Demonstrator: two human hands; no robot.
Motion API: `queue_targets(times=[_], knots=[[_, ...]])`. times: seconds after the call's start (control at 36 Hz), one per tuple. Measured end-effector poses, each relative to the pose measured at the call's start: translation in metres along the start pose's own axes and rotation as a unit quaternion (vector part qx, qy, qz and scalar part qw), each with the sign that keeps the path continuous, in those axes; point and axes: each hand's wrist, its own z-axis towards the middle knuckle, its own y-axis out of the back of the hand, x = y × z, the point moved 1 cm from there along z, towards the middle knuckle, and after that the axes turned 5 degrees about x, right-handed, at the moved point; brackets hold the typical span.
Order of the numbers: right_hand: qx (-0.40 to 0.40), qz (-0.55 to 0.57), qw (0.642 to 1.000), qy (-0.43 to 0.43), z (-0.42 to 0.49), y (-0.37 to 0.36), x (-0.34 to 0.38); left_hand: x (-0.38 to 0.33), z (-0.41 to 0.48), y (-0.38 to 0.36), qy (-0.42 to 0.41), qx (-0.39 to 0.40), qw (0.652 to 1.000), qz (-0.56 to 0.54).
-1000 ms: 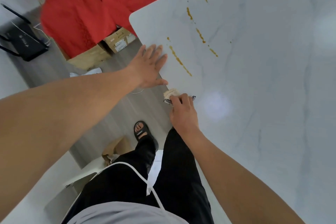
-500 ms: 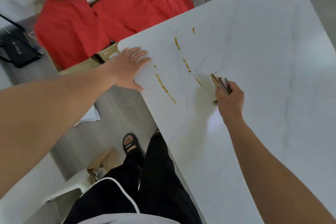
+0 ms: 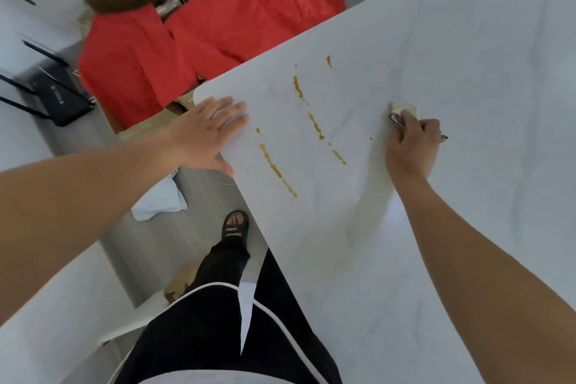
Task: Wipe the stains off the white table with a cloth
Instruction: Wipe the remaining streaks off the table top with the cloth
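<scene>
Stains [image 3: 277,170]: five brown streaks and a few specks, all unwiped, on the bench [image 3: 467,72]. One cloth [image 3: 403,109], bunched in the closed right grip [image 3: 411,146], sits on the bench at their 3 o'clock. The left grip [image 3: 208,134] lies flat, fingers straight, at 9 o'clock. Wiping looks about to start; next, drag the cloth toward 9 o'clock, pressing down.

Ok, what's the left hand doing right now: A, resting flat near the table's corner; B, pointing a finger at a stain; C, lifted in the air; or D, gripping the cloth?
A: the left hand lies with straight fingers on the white table by its corner, while the right hand grips the cloth.
</scene>
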Motion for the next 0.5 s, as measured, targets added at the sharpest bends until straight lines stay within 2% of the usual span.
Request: queue_targets(times=[0.19,0.31,0.36,0.42,0.5], knots=[[0.012,-0.036,0.996,0.078,-0.045,-0.018,0.008,-0.001,-0.001,0.000,0.012,0.041,0.999,0.021],[0.054,-0.070,0.970,0.228,-0.067,-0.023,0.006,-0.002,0.001,0.001,0.016,0.057,0.998,0.019],[0.058,-0.078,0.960,0.263,-0.066,-0.023,0.004,-0.003,0.001,0.002,0.017,0.062,0.998,0.016],[0.046,-0.061,0.971,0.226,-0.065,-0.022,0.007,-0.002,0.001,0.001,0.017,0.066,0.998,0.012],[0.006,-0.017,0.997,0.072,-0.065,-0.025,0.014,-0.002,0.003,-0.001,0.016,0.062,0.998,0.015]])
